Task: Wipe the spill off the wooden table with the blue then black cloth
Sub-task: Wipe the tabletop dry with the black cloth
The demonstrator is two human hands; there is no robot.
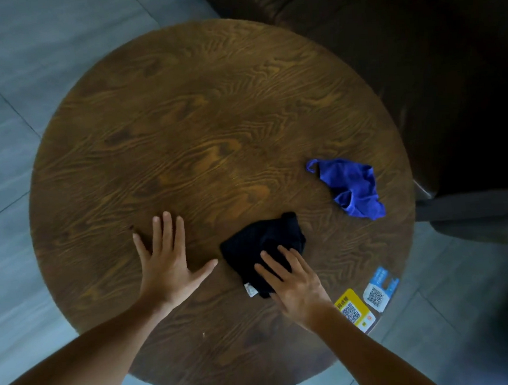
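A round wooden table [180,122] fills the view. The black cloth [259,240] lies crumpled near the table's front middle, and my right hand [293,283] rests on its near part with fingers spread, pressing it flat. My left hand [170,259] lies palm down on the bare wood to the left of the cloth, fingers apart, holding nothing. The blue cloth [351,187] sits bunched up on the right side of the table, apart from both hands. I cannot make out any spill on the wood.
Two QR-code stickers, one yellow [354,309] and one blue-and-white [379,289], are stuck at the table's near right edge. A dark sofa [450,70] stands close behind and to the right. Grey floor tiles [1,121] surround the table on the left.
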